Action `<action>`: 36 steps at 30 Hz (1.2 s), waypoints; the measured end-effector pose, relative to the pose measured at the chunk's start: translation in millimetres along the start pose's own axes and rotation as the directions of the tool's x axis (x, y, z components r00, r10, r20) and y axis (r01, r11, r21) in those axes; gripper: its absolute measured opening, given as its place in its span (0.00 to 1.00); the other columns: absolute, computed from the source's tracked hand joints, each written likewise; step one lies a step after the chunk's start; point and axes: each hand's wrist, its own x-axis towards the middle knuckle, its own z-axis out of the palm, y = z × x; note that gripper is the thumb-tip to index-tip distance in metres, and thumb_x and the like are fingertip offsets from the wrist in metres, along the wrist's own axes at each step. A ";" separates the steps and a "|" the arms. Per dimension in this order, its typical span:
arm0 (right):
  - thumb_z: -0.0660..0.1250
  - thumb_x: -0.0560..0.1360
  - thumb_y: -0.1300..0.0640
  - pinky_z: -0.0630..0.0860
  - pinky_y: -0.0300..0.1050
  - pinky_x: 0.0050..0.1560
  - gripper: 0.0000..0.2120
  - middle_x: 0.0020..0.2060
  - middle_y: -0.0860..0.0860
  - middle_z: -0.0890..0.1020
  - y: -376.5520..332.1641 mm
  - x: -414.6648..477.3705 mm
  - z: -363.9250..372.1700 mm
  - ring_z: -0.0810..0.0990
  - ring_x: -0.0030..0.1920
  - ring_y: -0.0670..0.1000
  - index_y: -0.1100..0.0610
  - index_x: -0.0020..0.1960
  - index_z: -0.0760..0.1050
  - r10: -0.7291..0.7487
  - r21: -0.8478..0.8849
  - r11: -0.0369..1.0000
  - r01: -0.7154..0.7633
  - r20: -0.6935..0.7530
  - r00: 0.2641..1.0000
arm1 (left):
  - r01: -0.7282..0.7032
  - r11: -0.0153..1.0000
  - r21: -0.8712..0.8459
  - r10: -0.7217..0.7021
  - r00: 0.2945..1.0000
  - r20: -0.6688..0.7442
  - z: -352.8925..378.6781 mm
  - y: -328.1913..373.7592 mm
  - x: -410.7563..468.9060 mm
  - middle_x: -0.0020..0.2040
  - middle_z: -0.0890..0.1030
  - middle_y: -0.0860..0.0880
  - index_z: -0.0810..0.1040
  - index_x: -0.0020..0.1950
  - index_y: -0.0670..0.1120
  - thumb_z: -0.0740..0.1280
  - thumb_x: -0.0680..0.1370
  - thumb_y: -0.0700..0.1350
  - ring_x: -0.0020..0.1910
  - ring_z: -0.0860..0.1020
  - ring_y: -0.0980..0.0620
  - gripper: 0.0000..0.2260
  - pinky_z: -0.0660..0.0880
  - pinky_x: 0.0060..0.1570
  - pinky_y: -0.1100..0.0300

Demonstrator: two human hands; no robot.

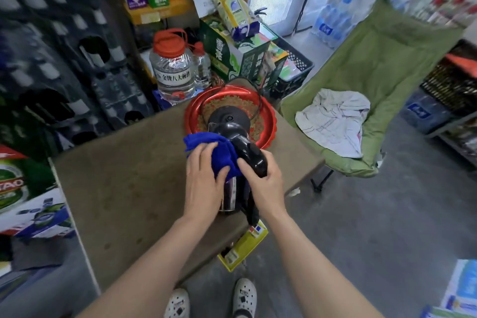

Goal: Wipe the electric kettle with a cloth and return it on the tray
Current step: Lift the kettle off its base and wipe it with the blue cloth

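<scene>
Gripping the black handle of the electric kettle (233, 188) above the tabletop (124, 188), just short of the red tray (268, 121), the right hand (263, 183) curls its fingers shut while the left hand (204, 178) presses a blue cloth (219, 150) against it, fingers spread.

Kettle (232, 191): glossy black plastic handle/lid, shiny metal body, centre frame. Cloth (219, 152): blue, fuzzy, matt. Tray (269, 134): glossy red rim, speckled rough-looking inner. Table (124, 183): matt brown, slightly mottled. Chair (382, 72) at right: matt green padded fabric w/ crumpled white cloth (335, 124) on it.
</scene>
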 end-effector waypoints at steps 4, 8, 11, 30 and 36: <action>0.75 0.75 0.47 0.81 0.44 0.54 0.13 0.50 0.45 0.87 -40.6 5.4 -18.0 0.85 0.53 0.44 0.48 0.58 0.80 -0.082 -0.012 0.997 0.082 -0.005 0.997 | -0.102 0.991 0.089 0.102 0.995 0.001 -25.7 27.2 18.5 0.75 0.60 0.44 0.64 0.76 0.47 0.70 0.76 0.50 0.76 0.60 0.46 0.30 0.63 0.74 0.48; 0.76 0.74 0.49 0.80 0.41 0.51 0.12 0.48 0.47 0.88 -96.3 12.9 -40.4 0.85 0.49 0.45 0.52 0.55 0.83 -0.159 0.028 0.987 0.159 -0.029 0.987 | -0.285 0.933 0.219 0.279 0.959 0.057 -55.9 83.3 34.9 0.82 0.50 0.46 0.55 0.80 0.44 0.58 0.77 0.50 0.81 0.46 0.45 0.32 0.50 0.79 0.46; 0.77 0.73 0.50 0.80 0.43 0.49 0.08 0.44 0.47 0.87 -137.3 18.8 -52.0 0.84 0.44 0.43 0.51 0.50 0.83 -0.160 0.057 0.985 0.164 -0.074 0.984 | -0.338 0.872 0.354 0.310 0.941 0.135 -75.8 113.7 30.6 0.83 0.47 0.46 0.48 0.81 0.44 0.49 0.74 0.52 0.81 0.42 0.43 0.36 0.49 0.79 0.44; 0.74 0.62 0.34 0.77 0.54 0.42 0.22 0.36 0.49 0.82 -285.5 7.0 -91.2 0.78 0.38 0.53 0.50 0.45 0.80 -0.262 0.168 0.934 0.314 -0.273 0.926 | -0.472 0.639 0.608 0.569 0.821 0.040 -136.6 215.6 26.9 0.82 0.51 0.39 0.52 0.81 0.39 0.53 0.80 0.55 0.81 0.47 0.38 0.33 0.52 0.78 0.42; 0.78 0.67 0.44 0.75 0.50 0.36 0.16 0.33 0.53 0.82 -285.7 5.9 -95.0 0.77 0.30 0.53 0.55 0.43 0.82 -0.123 0.336 0.919 0.206 -0.252 0.960 | -0.524 0.561 0.640 0.600 0.791 0.122 -150.5 237.6 47.5 0.81 0.58 0.40 0.57 0.79 0.40 0.53 0.80 0.54 0.80 0.55 0.39 0.31 0.54 0.78 0.44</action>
